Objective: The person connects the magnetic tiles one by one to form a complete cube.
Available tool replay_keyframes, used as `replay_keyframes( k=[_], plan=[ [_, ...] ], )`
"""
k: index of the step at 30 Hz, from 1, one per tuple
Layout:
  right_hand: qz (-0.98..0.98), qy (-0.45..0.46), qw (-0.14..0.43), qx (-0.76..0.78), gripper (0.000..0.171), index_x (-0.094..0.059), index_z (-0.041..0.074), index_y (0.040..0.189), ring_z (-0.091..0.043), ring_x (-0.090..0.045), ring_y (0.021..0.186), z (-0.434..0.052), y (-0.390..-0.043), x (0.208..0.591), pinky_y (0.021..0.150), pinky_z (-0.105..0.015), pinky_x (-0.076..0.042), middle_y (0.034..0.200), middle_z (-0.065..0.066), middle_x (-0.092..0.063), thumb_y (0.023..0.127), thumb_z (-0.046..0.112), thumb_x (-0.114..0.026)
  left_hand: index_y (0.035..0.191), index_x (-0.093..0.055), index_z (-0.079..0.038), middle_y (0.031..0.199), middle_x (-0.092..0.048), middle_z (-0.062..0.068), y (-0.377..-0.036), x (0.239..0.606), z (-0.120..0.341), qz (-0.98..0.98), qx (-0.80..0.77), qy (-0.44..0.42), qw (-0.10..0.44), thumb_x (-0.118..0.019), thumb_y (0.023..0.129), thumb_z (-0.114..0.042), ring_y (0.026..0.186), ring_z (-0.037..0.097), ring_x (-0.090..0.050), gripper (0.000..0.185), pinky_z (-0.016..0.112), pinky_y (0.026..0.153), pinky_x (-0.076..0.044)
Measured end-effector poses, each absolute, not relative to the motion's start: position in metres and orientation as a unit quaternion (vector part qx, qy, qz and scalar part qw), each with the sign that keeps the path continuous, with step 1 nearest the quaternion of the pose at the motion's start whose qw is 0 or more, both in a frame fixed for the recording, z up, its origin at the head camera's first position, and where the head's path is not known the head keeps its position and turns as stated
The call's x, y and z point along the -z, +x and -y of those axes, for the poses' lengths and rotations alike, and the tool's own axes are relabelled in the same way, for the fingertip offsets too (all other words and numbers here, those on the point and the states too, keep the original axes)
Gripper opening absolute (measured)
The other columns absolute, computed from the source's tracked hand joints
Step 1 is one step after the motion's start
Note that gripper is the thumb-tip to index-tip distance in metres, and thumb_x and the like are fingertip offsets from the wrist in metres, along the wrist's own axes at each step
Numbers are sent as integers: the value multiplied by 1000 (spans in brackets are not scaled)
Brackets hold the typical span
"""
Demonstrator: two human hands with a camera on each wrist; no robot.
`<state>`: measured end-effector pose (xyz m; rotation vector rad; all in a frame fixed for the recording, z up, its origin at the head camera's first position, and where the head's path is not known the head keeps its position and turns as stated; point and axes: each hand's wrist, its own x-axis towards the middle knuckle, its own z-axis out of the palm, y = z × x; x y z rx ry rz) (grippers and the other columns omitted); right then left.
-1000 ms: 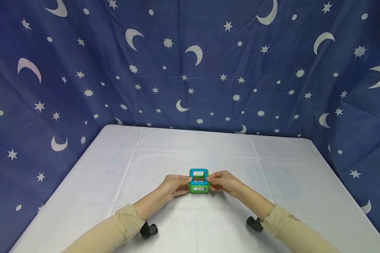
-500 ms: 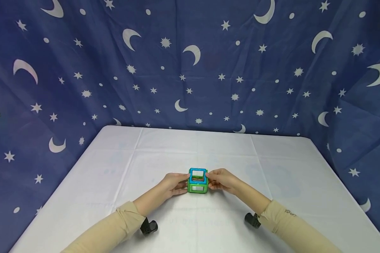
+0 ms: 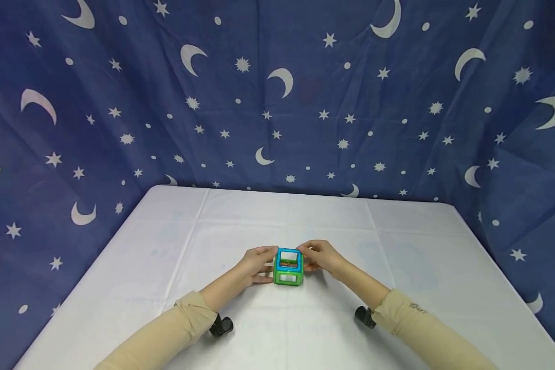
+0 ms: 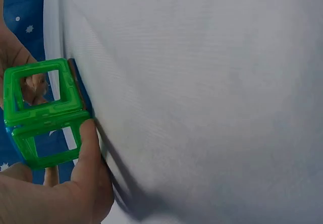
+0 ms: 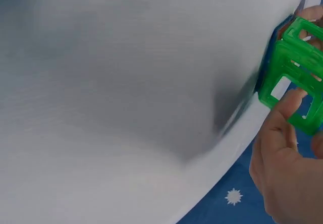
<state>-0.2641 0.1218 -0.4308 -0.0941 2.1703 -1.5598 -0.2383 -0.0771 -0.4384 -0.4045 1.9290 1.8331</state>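
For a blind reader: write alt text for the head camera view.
Two hands, left hand and right hand, hold a small cube of green and blue plastic frame tiles on a white-clothed table, before a navy moon-and-star backdrop.

A table [image 3: 166, 246] covered with a white cloth [image 3: 398, 246] stood before a blue backdrop. The cloth showed fold creases running across and lengthwise. A cube [image 3: 288, 267] of green frames with a blue top sat on the cloth at the middle, nearer the front edge. Both forearms rested on the cloth at the near edge.
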Motion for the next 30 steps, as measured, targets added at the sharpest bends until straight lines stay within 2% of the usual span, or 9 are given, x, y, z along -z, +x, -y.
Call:
replay_keyframes(
  k=[7, 12, 15, 17, 20, 22, 24, 27, 30],
  plan=[
    [-820, -49, 186, 539, 23, -65, -9, 103, -9, -56, 69, -115, -265, 425, 69, -26, -56, 92, -13, -68, 95, 9, -55, 124, -58, -6, 117, -62, 15, -236, 437, 74, -687, -672, -159, 225, -51, 98, -26, 85, 17, -58, 33, 38, 74, -59],
    [-824, -87, 196, 525, 28, -60, -10, 114, -16, -60, 76, -125, -265, 425, 72, -30, -57, 101, -16, -65, 97, 10, -50, 131, -53, -6, 125, -55, 18, -230, 437, 77, -680, -680, -145, 233, -46, 100, -18, 81, 14, -56, 34, 37, 74, -59],
    [-854, -177, 202, 446, 34, -52, -7, 126, -31, -61, 100, -141, -266, 429, 86, -42, -54, 120, -21, -58, 96, 10, -50, 136, -48, -7, 123, -53, 18, -228, 441, 84, -730, -639, -84, 227, -52, 93, -1, 77, 13, -54, 44, 32, 67, -58],
    [-873, -239, 205, 372, 47, -44, -4, 136, -39, -49, 122, -150, -265, 433, 100, -50, -45, 136, -23, -48, 93, 13, -57, 138, -45, -6, 118, -54, 17, -227, 444, 89, -794, -569, -8, 211, -63, 83, 5, 77, 15, -53, 59, 30, 64, -56],
    [-883, -297, 211, 295, 75, -31, -1, 144, -42, -29, 138, -154, -262, 441, 112, -54, -28, 149, -23, -32, 85, 24, -71, 138, -42, -2, 110, -55, 15, -228, 449, 92, -877, -439, 116, 157, -81, 71, -7, 83, 18, -53, 78, 33, 70, -52],
    [-885, -305, 206, 285, 86, -28, -2, 145, -40, -28, 139, -151, -259, 447, 114, -52, -25, 149, -23, -33, 80, 29, -75, 134, -45, 1, 109, -58, 14, -229, 451, 91, -900, -384, 171, 117, -87, 66, -19, 90, 22, -55, 83, 38, 79, -52],
    [-888, -307, 186, 288, 85, -32, -5, 141, -38, -36, 135, -147, -255, 452, 112, -50, -30, 144, -23, -42, 79, 32, -76, 130, -49, 3, 107, -60, 13, -230, 453, 88, -906, -362, 199, 95, -88, 64, -25, 92, 22, -55, 82, 39, 82, -50],
    [-894, -302, 153, 294, 76, -41, -6, 133, -35, -48, 127, -143, -250, 454, 108, -48, -37, 132, -21, -54, 77, 29, -78, 124, -56, 0, 103, -61, 8, -232, 455, 84, -902, -364, 217, 85, -88, 63, -25, 86, 18, -53, 73, 31, 74, -48],
    [-903, -288, 128, 291, 73, -46, -7, 129, -34, -54, 121, -144, -245, 452, 104, -47, -41, 126, -21, -59, 74, 27, -81, 124, -58, -3, 94, -61, 2, -236, 456, 81, -896, -370, 230, 89, -89, 61, -24, 77, 13, -47, 73, 22, 65, -41]
  ],
)
